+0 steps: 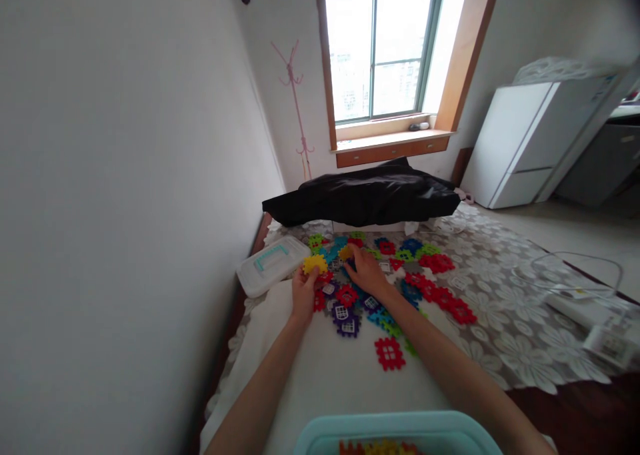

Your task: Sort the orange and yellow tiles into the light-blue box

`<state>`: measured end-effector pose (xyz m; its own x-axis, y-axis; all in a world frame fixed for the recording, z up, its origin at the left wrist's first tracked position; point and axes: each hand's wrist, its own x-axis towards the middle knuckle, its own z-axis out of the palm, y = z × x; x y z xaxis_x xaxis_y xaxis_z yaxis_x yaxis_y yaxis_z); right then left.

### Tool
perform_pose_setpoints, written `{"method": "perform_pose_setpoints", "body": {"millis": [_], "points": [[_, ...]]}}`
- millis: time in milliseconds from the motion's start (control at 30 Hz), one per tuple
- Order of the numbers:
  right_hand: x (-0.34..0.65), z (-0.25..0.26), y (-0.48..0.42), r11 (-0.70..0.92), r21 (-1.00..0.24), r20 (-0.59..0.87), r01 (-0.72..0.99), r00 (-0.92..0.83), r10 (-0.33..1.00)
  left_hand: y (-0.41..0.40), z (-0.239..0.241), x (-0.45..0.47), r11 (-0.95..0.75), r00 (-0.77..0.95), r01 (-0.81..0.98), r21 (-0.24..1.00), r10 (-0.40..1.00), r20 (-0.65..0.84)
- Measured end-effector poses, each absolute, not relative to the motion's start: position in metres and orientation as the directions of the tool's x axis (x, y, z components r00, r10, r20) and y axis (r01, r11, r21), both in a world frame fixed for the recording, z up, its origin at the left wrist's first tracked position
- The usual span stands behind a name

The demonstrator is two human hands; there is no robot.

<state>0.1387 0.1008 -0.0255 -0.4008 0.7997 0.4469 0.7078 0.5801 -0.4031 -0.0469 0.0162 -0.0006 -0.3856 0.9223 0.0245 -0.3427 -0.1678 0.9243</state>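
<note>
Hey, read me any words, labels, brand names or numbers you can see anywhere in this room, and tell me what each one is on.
No text can be read.
White device on the right: label marks, too blurred to read.
Toy tiles, clear lid, white fridge: no lettering shows.

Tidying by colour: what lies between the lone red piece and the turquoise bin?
Head view: only bare white sheet between red piece and bin.

1. A bed [500, 321] is carrying everything, under a floral cover.
2. Coloured tiles [440, 295] are lying scattered around both hands.
3. A lid [273, 265] is sitting just left of them.
4. A black cloth [365, 198] is lying beyond.
</note>
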Motion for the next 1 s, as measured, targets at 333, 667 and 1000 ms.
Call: {"method": "perform_pose_setpoints", "body": {"millis": [333, 667, 1000], "points": [[0.14, -0.02, 0.1, 0.589, -0.326, 0.414, 0.739, -0.448, 0.792, 0.016, -0.002, -0.047, -0.166, -0.39, -0.258, 0.952, 0.919, 0.054], [0.137, -0.018, 0.096, 0.683, -0.254, 0.358, 0.685, -0.59, 0.724, 0.015, -0.002, -0.046, -0.169, -0.387, -0.192, 0.967, 0.918, 0.084], [0.133, -0.015, 0.101, 0.635, -0.18, 0.307, 0.751, -0.57, 0.762, 0.012, 0.002, -0.043, -0.132, -0.383, -0.227, 0.965, 0.923, 0.036]]}}
